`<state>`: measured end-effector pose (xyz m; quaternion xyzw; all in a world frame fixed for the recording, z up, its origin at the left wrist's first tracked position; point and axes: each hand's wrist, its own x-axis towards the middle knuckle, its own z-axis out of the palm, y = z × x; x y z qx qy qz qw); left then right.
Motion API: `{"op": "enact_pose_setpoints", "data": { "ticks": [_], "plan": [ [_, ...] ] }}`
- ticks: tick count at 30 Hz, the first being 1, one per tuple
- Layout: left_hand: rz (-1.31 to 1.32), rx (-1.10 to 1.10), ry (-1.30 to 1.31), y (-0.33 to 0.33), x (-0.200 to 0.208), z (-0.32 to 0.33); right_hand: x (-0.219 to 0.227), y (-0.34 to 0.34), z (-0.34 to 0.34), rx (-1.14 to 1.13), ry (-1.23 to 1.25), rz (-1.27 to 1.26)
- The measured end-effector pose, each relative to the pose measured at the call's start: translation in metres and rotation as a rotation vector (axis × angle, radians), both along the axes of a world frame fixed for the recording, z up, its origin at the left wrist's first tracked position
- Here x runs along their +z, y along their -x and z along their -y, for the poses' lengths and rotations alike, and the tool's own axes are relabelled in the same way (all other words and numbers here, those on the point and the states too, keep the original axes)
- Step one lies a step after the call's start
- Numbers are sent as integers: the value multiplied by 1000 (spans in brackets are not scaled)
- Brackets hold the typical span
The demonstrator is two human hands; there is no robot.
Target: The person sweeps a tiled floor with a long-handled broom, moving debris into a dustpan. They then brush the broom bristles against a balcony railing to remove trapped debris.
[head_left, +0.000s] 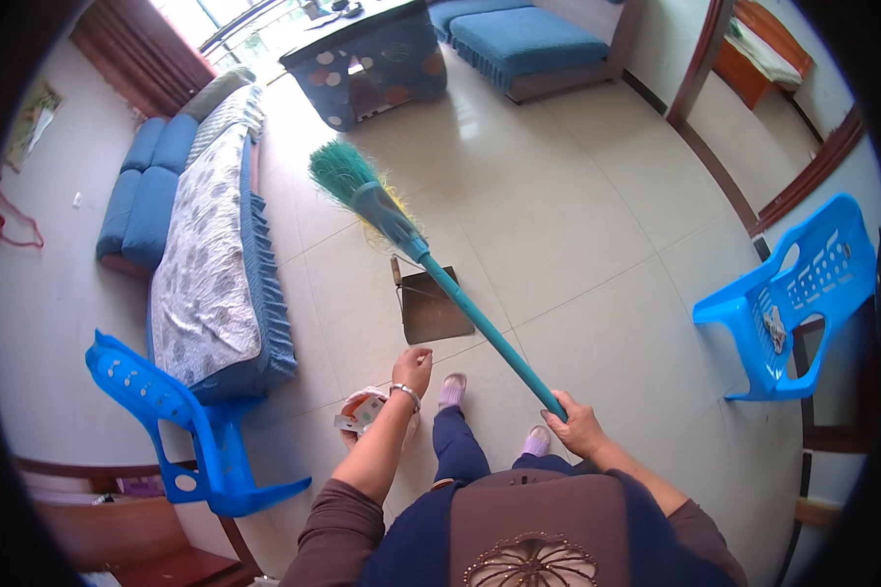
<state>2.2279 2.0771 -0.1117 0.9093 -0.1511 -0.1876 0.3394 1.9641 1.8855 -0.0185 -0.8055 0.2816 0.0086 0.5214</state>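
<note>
Right hand: wrapped around the end of the teal broom. Left hand: off the handle, fingers curled in; from where I stand, cannot tell whether anything is pinched there.

Broom slants forward and to the person's left, its bristles beyond the dustpan. They look lifted clear of the floor; exact height uncertain.

Risk 1: one-handed hold at the very end of a long handle. Bristle end could dip or twist, in my judgement, for want of a second support.

Risk 2: dustpan lies on the floor just ahead of the shoes. A low swing could knock it; a step forward could catch it.

Risk 3: small bin beside the left foot, partly hidden by the forearm. A sidestep could tip it.

Farther out: sofa on the left, cloth-covered desk ahead. A wide leftward sweep could brush the sofa cover.
</note>
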Motion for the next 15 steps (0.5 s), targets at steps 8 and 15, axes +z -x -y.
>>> {"op": "enact_pose_setpoints", "data": {
  "ticks": [8, 15],
  "plan": [
    [274, -705, -545, -121, -29, 38, -43, -60, -17, -118, 75, -190],
    [460, -1040, -855, -222, -72, 57, -58, -108, -49, -217, 22, -286]
  ]
}}
